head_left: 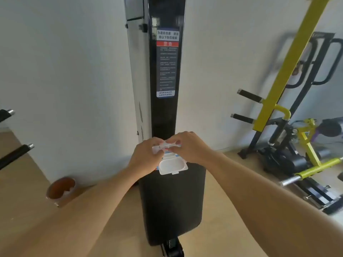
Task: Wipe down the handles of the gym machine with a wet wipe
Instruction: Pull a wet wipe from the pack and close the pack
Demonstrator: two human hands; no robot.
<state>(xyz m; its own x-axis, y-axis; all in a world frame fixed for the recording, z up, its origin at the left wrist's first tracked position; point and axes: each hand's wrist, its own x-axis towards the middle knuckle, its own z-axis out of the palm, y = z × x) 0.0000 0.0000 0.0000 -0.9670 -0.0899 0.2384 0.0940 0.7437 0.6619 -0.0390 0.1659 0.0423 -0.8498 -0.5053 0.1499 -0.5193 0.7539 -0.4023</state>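
Head view: both hands meet over the near end of a black padded seat (171, 203), which runs forward from a tall black upright (164, 112) of the gym machine. The left hand (146, 156) grips a pack of wet wipes (168, 154) from the left side, its fingers curled round the pack's edge. The pack's white flip lid (173, 166) stands open and hangs toward the camera. The right hand (187, 147) is at the top of the pack, its fingers bent and pinched together at the opening; whether they have a wipe between them cannot be told, as the spot is small and blurred.

On the upright, above the hands, is a warning label (167, 64) with a red band and small text. The wall (65, 71) behind is white. To the left, two black bars with metal caps (16, 154) jut into view, and a brown roll of tape (61, 190) lies on the wooden floor (24, 210) near the wall. To the right stands a yellow and black machine (274, 89) with two black foam-covered handles (249, 96) sticking out toward the upright, well apart from the hands.
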